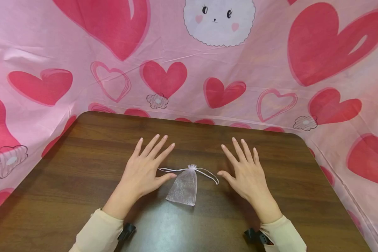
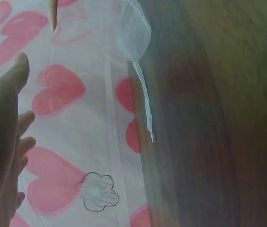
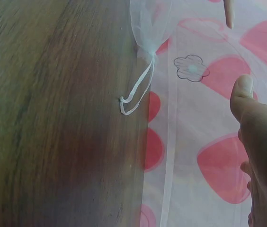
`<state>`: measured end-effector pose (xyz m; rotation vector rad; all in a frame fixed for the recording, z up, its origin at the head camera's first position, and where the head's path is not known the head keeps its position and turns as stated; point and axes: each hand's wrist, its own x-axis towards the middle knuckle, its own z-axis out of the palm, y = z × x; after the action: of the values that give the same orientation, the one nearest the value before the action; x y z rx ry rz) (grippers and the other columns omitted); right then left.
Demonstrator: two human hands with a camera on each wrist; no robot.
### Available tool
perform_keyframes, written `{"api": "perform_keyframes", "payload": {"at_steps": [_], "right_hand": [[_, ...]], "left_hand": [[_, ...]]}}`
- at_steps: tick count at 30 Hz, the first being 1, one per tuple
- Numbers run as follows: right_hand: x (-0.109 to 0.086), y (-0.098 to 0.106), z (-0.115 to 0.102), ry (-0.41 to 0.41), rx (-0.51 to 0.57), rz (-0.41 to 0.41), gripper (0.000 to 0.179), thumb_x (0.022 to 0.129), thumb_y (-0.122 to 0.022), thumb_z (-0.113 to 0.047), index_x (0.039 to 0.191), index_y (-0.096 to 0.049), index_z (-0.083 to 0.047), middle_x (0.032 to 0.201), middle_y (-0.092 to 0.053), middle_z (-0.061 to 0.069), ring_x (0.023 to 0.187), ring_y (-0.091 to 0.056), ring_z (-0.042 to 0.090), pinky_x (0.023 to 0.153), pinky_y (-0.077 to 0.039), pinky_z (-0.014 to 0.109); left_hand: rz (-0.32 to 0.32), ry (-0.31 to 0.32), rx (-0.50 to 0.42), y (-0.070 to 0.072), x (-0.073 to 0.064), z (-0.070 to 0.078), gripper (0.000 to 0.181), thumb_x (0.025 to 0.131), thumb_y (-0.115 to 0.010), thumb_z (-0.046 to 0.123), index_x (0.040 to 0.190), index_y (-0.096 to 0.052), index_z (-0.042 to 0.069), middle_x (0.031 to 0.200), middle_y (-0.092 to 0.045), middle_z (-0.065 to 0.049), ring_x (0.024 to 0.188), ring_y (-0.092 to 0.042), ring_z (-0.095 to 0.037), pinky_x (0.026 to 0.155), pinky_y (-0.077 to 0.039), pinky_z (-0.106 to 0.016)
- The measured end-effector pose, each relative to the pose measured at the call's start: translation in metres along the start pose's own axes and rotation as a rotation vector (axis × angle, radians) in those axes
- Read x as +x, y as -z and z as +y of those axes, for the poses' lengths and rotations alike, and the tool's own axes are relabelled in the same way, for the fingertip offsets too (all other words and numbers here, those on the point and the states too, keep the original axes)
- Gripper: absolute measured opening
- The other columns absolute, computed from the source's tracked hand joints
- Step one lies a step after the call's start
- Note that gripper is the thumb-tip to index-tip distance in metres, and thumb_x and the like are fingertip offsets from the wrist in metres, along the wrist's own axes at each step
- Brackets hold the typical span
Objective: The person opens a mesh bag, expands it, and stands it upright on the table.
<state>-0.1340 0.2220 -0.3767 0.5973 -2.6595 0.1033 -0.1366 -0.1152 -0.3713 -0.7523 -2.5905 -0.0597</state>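
Note:
A small sheer white organza drawstring bag (image 1: pixel 184 187) lies on the wooden table between the two hands, its gathered neck pointing away from me. One drawstring loop stretches left and the other right; the right loop (image 3: pixel 138 90) shows in the right wrist view. My left hand (image 1: pixel 143 171) is spread with straight fingers, its thumb tip close to the bag's left side; whether it touches cannot be told. On the other side my right hand (image 1: pixel 247 175) is spread likewise, its thumb near the end of the right loop. Neither hand holds anything.
The brown table (image 1: pixel 286 164) has rounded far corners. Behind it and along both sides hangs a pink cloth (image 1: pixel 173 49) printed with red hearts. Dark straps (image 1: pixel 126 231) sit at both wrists, by the cream sleeves (image 1: pixel 97 231).

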Motion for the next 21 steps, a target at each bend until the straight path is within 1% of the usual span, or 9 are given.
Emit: {"api": "perform_keyframes", "payload": {"at_steps": [3,4,10,16,21], "right_hand": [[0.0002,0.0002,-0.0002,0.0,-0.001,-0.001,0.081,0.086,-0.06,-0.064,0.153,-0.038,-0.025,0.162,-0.022,0.012,0.15,-0.01,0.032,0.114,-0.011,0.061],[0.0003,0.0003,-0.0003,-0.001,-0.005,-0.002,0.083,0.084,-0.064,-0.06,0.153,-0.037,-0.025,0.162,-0.022,0.012,0.15,-0.011,0.032,0.114,-0.012,0.061],[0.0002,0.0007,-0.0007,-0.002,-0.009,-0.005,0.083,0.084,-0.064,-0.06,0.154,-0.037,-0.025,0.162,-0.021,0.012,0.149,-0.014,0.034,0.114,-0.011,0.061],[0.001,0.0006,-0.0015,0.0,-0.002,-0.004,0.082,0.084,-0.064,-0.059,0.153,-0.038,-0.024,0.162,-0.022,0.012,0.149,-0.013,0.034,0.114,-0.011,0.061],[0.0023,0.0011,-0.0032,0.0,-0.008,-0.014,0.084,0.084,-0.065,-0.059,0.154,-0.036,-0.025,0.163,-0.021,0.011,0.149,-0.013,0.034,0.114,-0.011,0.062]], "left_hand": [[-0.005,0.006,0.002,-0.0002,0.0,0.0,0.089,0.082,-0.059,0.072,0.154,-0.038,0.024,0.163,-0.023,-0.004,0.15,-0.015,-0.024,0.118,0.001,-0.052],[-0.009,0.009,0.004,-0.0003,0.0,0.0001,0.089,0.082,-0.059,0.072,0.154,-0.038,0.024,0.163,-0.023,-0.004,0.15,-0.015,-0.024,0.118,0.001,-0.052],[-0.004,0.013,0.008,-0.0005,0.0001,0.0003,0.089,0.082,-0.059,0.073,0.153,-0.039,0.023,0.162,-0.024,-0.004,0.149,-0.017,-0.025,0.118,0.001,-0.053],[0.001,0.012,0.008,-0.0008,-0.0003,0.0001,0.089,0.082,-0.06,0.073,0.153,-0.04,0.023,0.163,-0.023,-0.004,0.15,-0.014,-0.024,0.118,0.001,-0.053],[-0.001,0.01,0.012,-0.001,-0.0001,-0.0001,0.089,0.082,-0.059,0.073,0.153,-0.039,0.023,0.163,-0.023,-0.005,0.149,-0.016,-0.025,0.118,0.0,-0.053]]}}
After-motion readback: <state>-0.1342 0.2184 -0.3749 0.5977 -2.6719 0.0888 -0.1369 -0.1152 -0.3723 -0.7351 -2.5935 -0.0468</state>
